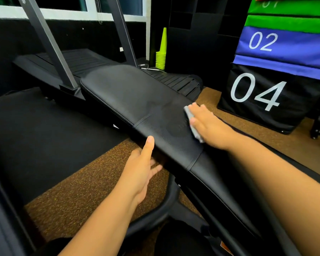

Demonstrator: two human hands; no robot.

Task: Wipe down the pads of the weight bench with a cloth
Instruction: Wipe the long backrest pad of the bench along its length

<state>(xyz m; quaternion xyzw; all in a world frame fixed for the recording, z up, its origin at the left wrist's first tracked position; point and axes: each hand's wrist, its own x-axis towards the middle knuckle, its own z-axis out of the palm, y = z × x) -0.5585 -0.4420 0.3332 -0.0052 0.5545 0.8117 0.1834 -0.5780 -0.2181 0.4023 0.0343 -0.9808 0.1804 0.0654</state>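
The black weight bench pad [137, 100] runs from the lower right up toward the centre, with a stitched seam across its middle. My right hand [209, 124] lies flat on the pad's right side, fingers straight, pressing a grey cloth [192, 124] against the leather; most of the cloth is hidden under the palm. A damp smear shows on the pad just left of the cloth. My left hand [142, 167] holds the pad's near left edge, thumb on top and fingers underneath.
A black treadmill [85, 61] stands behind the bench with two slanted uprights. Stacked yellow-green cones [162, 52] sit at the back. Numbered soft plyo boxes [266, 85] fill the right. The bench's curved black frame leg [164, 200] is below, over brown speckled rubber flooring [81, 191].
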